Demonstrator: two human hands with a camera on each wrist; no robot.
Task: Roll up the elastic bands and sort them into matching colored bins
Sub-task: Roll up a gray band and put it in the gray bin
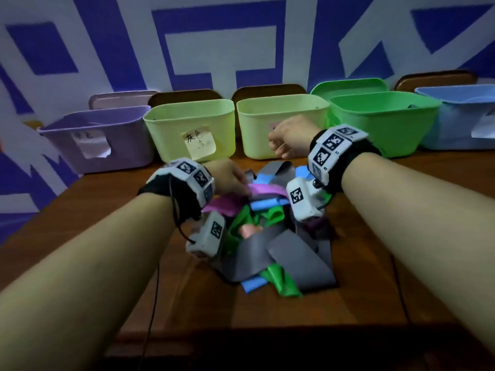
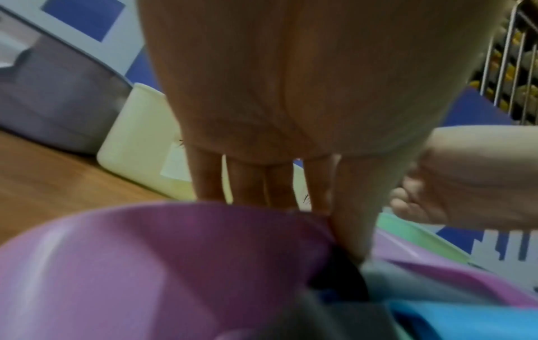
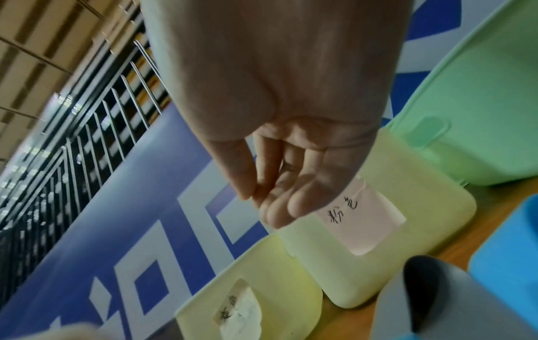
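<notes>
A tangled pile of grey, green, blue and purple elastic bands (image 1: pixel 284 253) lies on the middle of the wooden table (image 1: pixel 361 303). My left hand (image 1: pixel 242 183) reaches into the far side of the pile. Its fingers (image 2: pixel 247 181) point straight down and touch a purple band (image 2: pixel 145 264), which hides the fingertips. My right hand (image 1: pixel 276 145) hovers above the pile's far edge, in front of the right yellow bin (image 1: pixel 257 129). In the right wrist view its fingers (image 3: pixel 302 202) are loosely curled and hold nothing.
A row of bins lines the table's back edge: purple (image 1: pixel 93 140), yellow with a handwritten note (image 1: pixel 171 129), the second yellow one, green (image 1: pixel 383 121) and blue (image 1: pixel 455 121). Bin lids lean behind them against the blue-and-white wall. Bare wood shows left, right and in front of the pile.
</notes>
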